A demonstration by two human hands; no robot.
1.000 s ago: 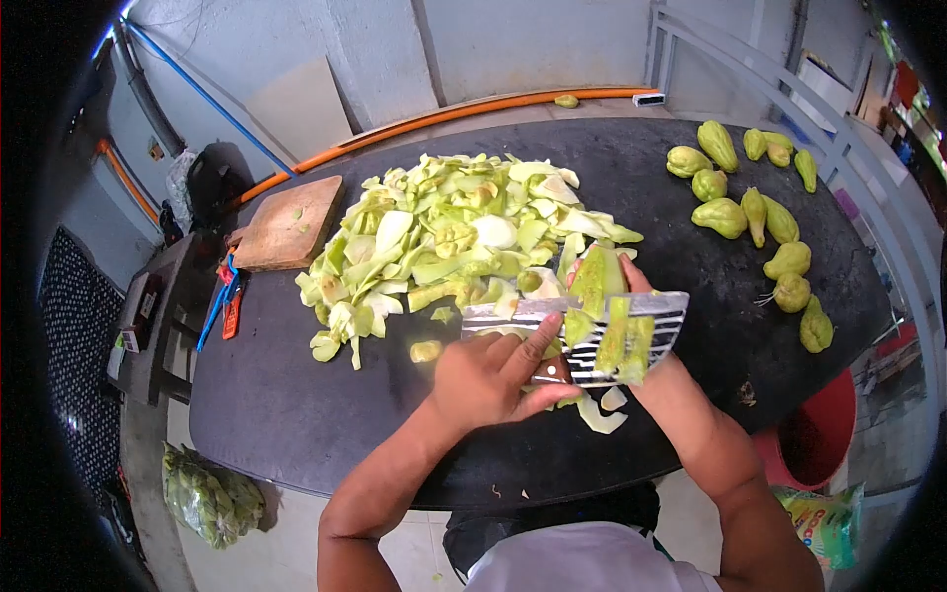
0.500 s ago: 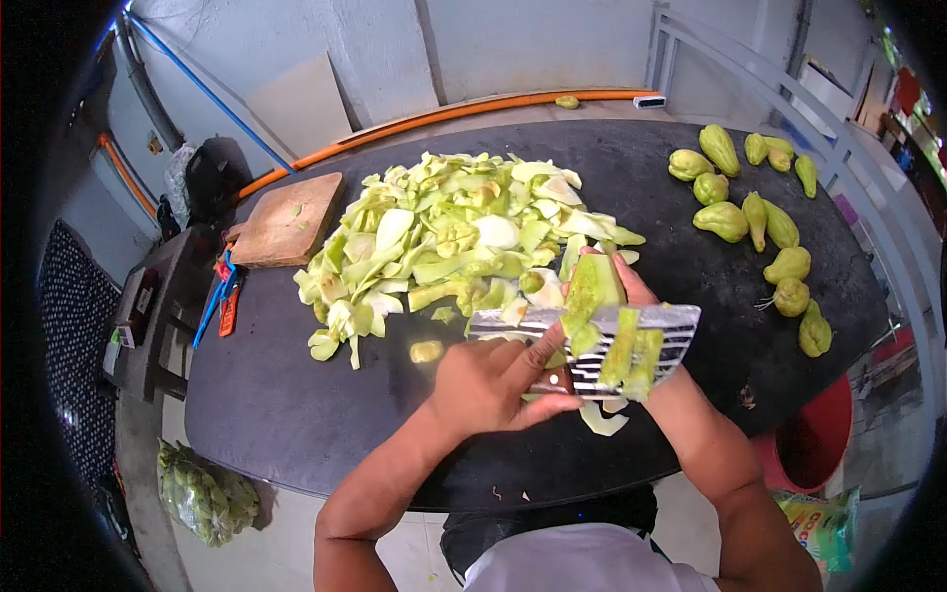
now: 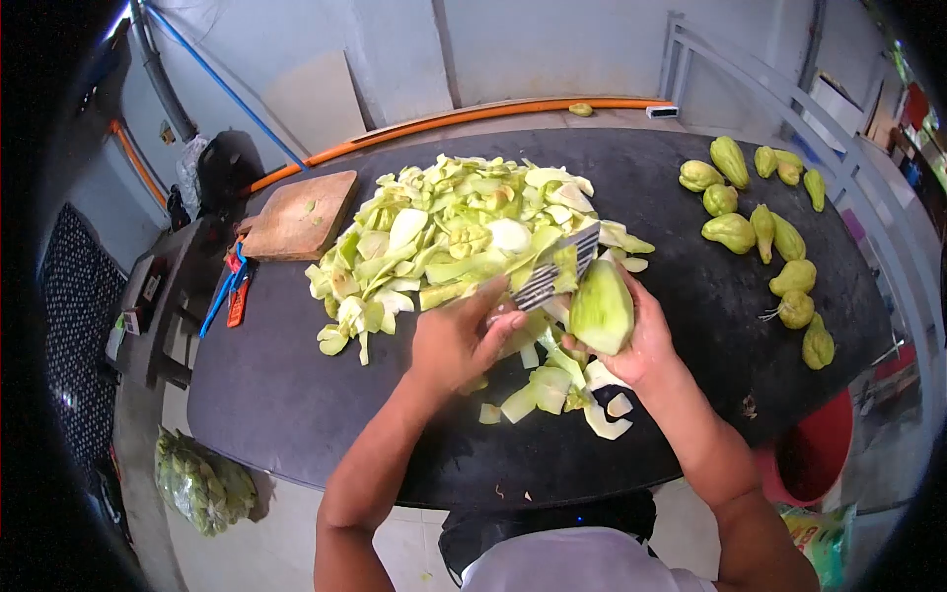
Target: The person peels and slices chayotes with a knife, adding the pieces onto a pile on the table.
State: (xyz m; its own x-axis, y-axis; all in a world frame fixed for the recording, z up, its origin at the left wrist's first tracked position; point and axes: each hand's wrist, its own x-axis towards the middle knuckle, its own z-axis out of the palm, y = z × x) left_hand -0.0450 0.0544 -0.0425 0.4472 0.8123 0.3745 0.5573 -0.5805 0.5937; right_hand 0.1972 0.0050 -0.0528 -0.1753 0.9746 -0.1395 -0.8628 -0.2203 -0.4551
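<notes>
My left hand (image 3: pixel 456 333) is closed round the handle of a wide-bladed cleaver (image 3: pixel 537 288), its blade striped with reflections and a strip of green peel stuck to it. The blade is tilted up beside a chayote (image 3: pixel 602 314) whose near face is peeled, pale green and wet. Wrapped round the chayote's right side is my right hand (image 3: pixel 649 335). Fresh peelings (image 3: pixel 547 387) lie on the dark table under both hands. Behind them spreads a large heap of chayote peelings (image 3: pixel 444 222).
Several whole chayotes (image 3: pixel 730 233) lie along the right of the black table (image 3: pixel 296 405). At the left edge are a wooden cutting board (image 3: pixel 301 215) and a blue-and-orange tool (image 3: pixel 233 291). A red bin (image 3: pixel 814 449) and a bag of green produce (image 3: pixel 202 483) stand on the floor.
The cleaver has swung from lying flat across the chayote to tilted upward at its left. Several peel pieces have dropped onto the table, and the chayote shows a freshly peeled face.
</notes>
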